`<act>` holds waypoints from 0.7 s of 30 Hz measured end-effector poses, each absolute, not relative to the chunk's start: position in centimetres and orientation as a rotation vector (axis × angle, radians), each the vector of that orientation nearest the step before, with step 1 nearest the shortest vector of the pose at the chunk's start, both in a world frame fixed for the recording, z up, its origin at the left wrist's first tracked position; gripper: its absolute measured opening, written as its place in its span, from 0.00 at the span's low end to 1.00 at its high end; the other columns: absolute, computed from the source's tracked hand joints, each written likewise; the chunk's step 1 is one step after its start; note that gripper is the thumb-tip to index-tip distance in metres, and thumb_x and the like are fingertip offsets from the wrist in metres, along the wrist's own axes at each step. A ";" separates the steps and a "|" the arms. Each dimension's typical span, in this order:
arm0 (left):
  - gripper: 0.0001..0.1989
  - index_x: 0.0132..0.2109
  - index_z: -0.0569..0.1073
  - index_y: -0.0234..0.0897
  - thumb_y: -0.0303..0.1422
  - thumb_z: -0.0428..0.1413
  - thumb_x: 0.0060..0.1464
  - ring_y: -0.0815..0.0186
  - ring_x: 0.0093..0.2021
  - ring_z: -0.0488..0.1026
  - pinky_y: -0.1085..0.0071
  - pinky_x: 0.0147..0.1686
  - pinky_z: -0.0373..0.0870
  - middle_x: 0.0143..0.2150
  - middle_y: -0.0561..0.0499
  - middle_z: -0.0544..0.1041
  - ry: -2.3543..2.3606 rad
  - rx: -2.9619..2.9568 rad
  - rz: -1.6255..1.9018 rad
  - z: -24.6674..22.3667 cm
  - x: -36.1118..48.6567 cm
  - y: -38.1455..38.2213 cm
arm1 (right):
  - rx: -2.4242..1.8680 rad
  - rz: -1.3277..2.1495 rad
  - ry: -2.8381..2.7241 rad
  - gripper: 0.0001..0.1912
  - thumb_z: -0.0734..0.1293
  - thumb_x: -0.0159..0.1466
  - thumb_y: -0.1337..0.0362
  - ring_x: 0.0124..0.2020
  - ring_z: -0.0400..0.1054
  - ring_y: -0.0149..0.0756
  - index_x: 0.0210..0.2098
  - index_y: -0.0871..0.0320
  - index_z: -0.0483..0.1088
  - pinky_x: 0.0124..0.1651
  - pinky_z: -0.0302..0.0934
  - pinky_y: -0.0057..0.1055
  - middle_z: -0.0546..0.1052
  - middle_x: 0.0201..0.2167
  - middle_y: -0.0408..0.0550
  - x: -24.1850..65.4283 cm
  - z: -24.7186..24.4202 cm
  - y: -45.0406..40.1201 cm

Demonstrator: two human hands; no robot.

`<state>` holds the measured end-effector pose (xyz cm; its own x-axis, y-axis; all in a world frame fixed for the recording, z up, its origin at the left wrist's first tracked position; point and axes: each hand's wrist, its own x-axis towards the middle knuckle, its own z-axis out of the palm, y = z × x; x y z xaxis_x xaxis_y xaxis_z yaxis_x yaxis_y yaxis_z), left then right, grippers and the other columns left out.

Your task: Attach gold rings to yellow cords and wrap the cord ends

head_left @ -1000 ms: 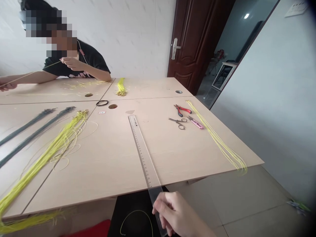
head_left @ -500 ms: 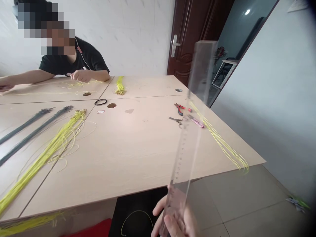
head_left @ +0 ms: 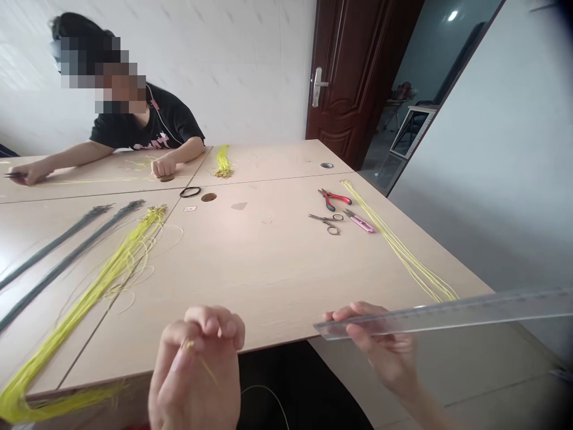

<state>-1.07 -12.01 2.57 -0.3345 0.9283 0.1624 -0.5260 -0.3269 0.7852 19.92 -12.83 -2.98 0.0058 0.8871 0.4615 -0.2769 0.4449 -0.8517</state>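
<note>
Swung from upright to nearly level: clear ruler (head_left: 452,313), long axis lying across the lower right of the frame, out past the table's near edge to the right border, near end clamped in the fingers (head_left: 358,309) of the right hand (head_left: 380,343), the nearer hand. At lower centre, well apart from the ruler, left hand (head_left: 194,373), fingertips (head_left: 210,319) pinched together on a thin yellow cord (head_left: 205,370). Farther out on the table (head_left: 277,269): pliers (head_left: 333,199), scissors (head_left: 326,223) and pink snips (head_left: 360,222) at centre right, a yellow bundle (head_left: 102,280) at left, and a co-worker's fist (head_left: 162,168) at upper left.
</note>
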 end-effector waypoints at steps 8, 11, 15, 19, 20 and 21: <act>0.05 0.29 0.67 0.33 0.24 0.51 0.53 0.74 0.26 0.63 0.79 0.22 0.66 0.30 0.52 0.64 0.822 0.414 1.541 1.7 0.0 -5.2 | -0.632 1.060 -1.290 0.15 0.60 0.65 0.74 0.44 0.72 0.38 0.45 0.49 0.70 0.41 0.74 0.36 0.73 0.38 0.44 19.8 -1.3 -11.2; 0.04 0.30 0.67 0.31 0.23 0.51 0.53 0.75 0.26 0.64 0.80 0.24 0.67 0.31 0.52 0.64 0.841 0.391 1.432 1.0 0.1 -4.0 | -0.591 1.092 -1.295 0.12 0.59 0.65 0.73 0.40 0.72 0.37 0.41 0.53 0.70 0.38 0.73 0.37 0.72 0.36 0.45 19.5 -1.1 -10.7; 0.03 0.31 0.70 0.31 0.27 0.56 0.53 0.75 0.30 0.66 0.80 0.29 0.68 0.34 0.51 0.66 0.817 0.502 1.362 1.5 1.2 -4.2 | -0.583 1.139 -1.228 0.07 0.60 0.63 0.71 0.36 0.72 0.36 0.33 0.55 0.67 0.39 0.70 0.37 0.69 0.30 0.43 19.6 -0.6 -9.8; 0.07 0.29 0.69 0.32 0.30 0.56 0.54 0.75 0.29 0.65 0.80 0.31 0.67 0.32 0.52 0.68 0.760 0.660 1.258 2.7 2.4 -5.5 | -0.684 1.183 -1.187 0.05 0.61 0.63 0.69 0.29 0.70 0.30 0.32 0.56 0.67 0.37 0.70 0.35 0.67 0.26 0.40 19.8 0.2 -8.8; 0.08 0.28 0.69 0.32 0.29 0.55 0.55 0.75 0.27 0.65 0.80 0.30 0.66 0.31 0.52 0.68 0.744 0.696 1.218 3.0 2.7 -5.9 | -0.717 1.206 -1.192 0.05 0.60 0.64 0.68 0.27 0.70 0.29 0.34 0.56 0.68 0.35 0.70 0.34 0.67 0.25 0.40 19.8 0.4 -8.6; 0.09 0.28 0.69 0.32 0.29 0.54 0.56 0.75 0.26 0.64 0.79 0.29 0.65 0.30 0.52 0.68 0.726 0.731 1.174 3.2 3.0 -6.2 | -0.749 1.235 -1.203 0.06 0.60 0.65 0.66 0.25 0.69 0.29 0.37 0.57 0.68 0.33 0.70 0.34 0.68 0.24 0.40 19.7 0.7 -8.4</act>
